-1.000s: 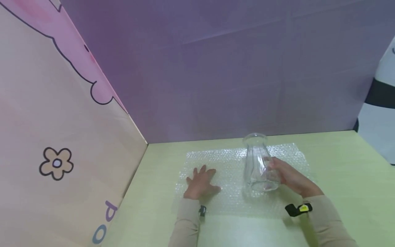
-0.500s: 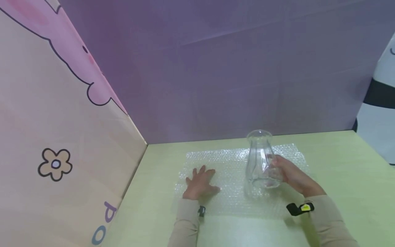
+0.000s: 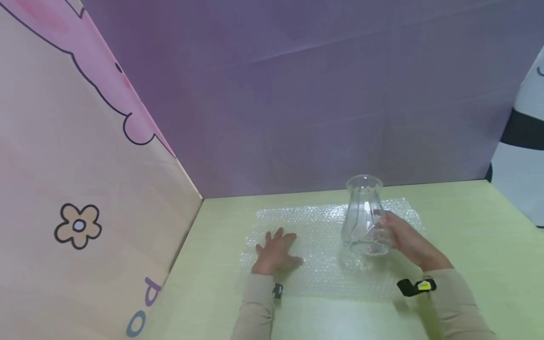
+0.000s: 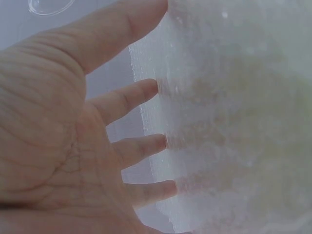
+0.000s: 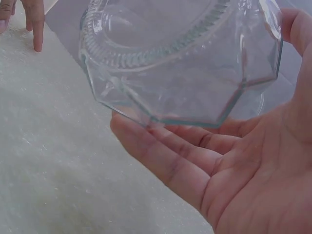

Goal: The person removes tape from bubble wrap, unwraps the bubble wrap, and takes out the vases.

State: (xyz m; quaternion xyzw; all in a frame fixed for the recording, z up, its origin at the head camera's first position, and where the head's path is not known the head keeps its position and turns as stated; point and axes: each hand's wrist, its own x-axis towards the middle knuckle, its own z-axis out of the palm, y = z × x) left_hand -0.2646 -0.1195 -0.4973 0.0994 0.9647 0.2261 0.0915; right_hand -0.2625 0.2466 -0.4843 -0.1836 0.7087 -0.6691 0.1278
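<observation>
A clear glass vase with a flared rim and faceted sides is held above a sheet of bubble wrap. My right hand grips its lower right side, and the vase stands nearly upright in the air. In the right wrist view the ribbed base of the vase faces the camera, with fingers curled under and around it. My left hand rests on the left part of the bubble wrap with fingers spread. The left wrist view shows those straight fingertips touching the wrap.
The bubble wrap lies flat on a pale yellow-green table. A purple-grey wall rises behind the table's back edge. On the left stands a panel with a printed flower, and another printed panel is at the right.
My right hand has raised the vase a little and carried it slightly right and away from me. The left hand has stayed in place on the bubble wrap.
</observation>
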